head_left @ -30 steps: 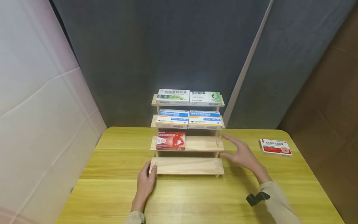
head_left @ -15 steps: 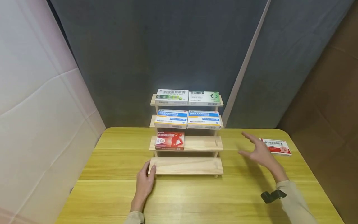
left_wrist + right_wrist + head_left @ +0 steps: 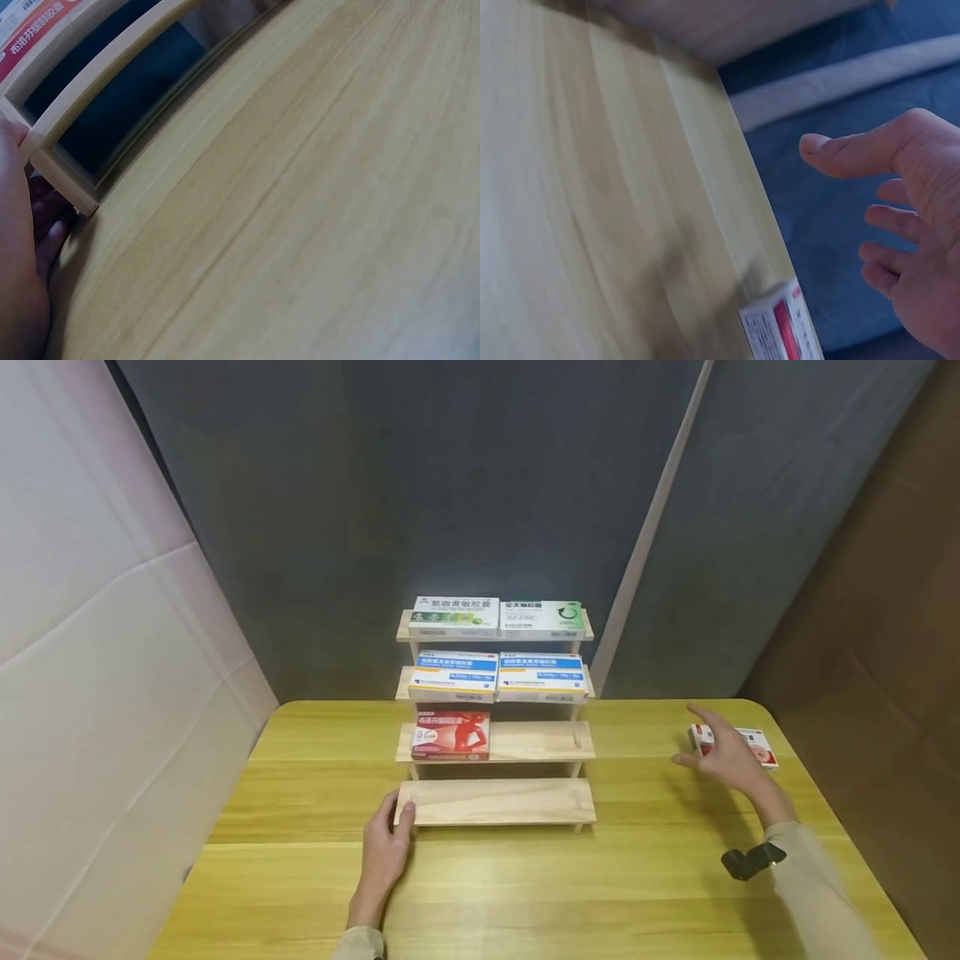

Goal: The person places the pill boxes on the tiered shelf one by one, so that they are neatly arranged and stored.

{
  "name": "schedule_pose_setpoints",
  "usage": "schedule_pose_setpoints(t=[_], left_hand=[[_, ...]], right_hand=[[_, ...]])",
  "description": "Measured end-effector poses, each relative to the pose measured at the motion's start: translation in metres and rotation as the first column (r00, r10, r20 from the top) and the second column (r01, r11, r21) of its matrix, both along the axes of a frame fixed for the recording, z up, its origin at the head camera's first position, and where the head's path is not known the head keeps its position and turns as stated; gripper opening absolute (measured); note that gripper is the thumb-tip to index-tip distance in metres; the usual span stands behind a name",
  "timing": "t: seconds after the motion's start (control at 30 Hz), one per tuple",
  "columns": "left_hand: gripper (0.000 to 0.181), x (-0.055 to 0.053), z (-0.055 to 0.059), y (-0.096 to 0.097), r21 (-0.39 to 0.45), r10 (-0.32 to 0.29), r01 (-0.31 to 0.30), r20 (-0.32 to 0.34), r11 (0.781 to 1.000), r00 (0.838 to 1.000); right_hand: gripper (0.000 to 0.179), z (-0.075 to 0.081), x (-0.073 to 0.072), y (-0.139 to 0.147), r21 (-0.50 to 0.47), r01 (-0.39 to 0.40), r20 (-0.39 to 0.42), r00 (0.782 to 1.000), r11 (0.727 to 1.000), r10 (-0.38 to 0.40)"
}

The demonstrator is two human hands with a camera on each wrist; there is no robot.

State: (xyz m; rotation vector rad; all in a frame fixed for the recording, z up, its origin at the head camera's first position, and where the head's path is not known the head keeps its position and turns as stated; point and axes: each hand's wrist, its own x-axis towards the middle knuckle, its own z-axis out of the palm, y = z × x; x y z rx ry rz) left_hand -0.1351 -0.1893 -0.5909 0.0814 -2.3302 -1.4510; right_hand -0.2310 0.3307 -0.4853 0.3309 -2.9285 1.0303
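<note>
A stepped wooden display rack [image 3: 495, 802] stands on the table, and my left hand [image 3: 386, 850] grips the left end of its lowest shelf, thumb on top and fingers curled beneath. Over at the right lies a white and red medicine box [image 3: 762, 752], partly covered in the head view by my right hand [image 3: 733, 765]. That hand hovers with thumb and fingers apart, holding nothing. In the right wrist view the medicine box [image 3: 784, 326] shows one end, below the spread fingers. A red medicine box [image 3: 450, 734] sits on the left of the second shelf from the bottom.
Two blue and white boxes [image 3: 542, 677] share the third shelf. On the top shelf are a white and green box [image 3: 454, 615] and a pale green box [image 3: 542, 619]. A dark curtain [image 3: 337, 527] hangs behind the table [image 3: 300, 793], with panels at both sides.
My right hand has moved right, from beside the rack to over the white and red medicine box. The left hand keeps its grip on the rack; the head view has shifted slightly.
</note>
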Motion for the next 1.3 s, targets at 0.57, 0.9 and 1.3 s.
schedule_pose_setpoints(t=[0.57,0.9,1.3], left_hand=[[0.032,0.0,0.002,0.001,-0.006,0.007,-0.007,-0.003,1.0,1.0],[0.032,0.0,0.001,0.0,-0.006,0.011,-0.011,0.002,1.0,1.0],[0.032,0.001,0.002,0.001,-0.011,0.024,-0.024,0.013,1.0,1.0]], right_hand=[[0.107,-0.007,-0.022,0.044,0.088,0.035,0.144,0.988,0.996,-0.047],[0.099,-0.025,-0.016,0.065,0.202,0.073,0.141,0.985,0.977,-0.103],[0.104,-0.038,-0.016,0.064,0.203,0.096,0.227,0.963,0.974,-0.143]])
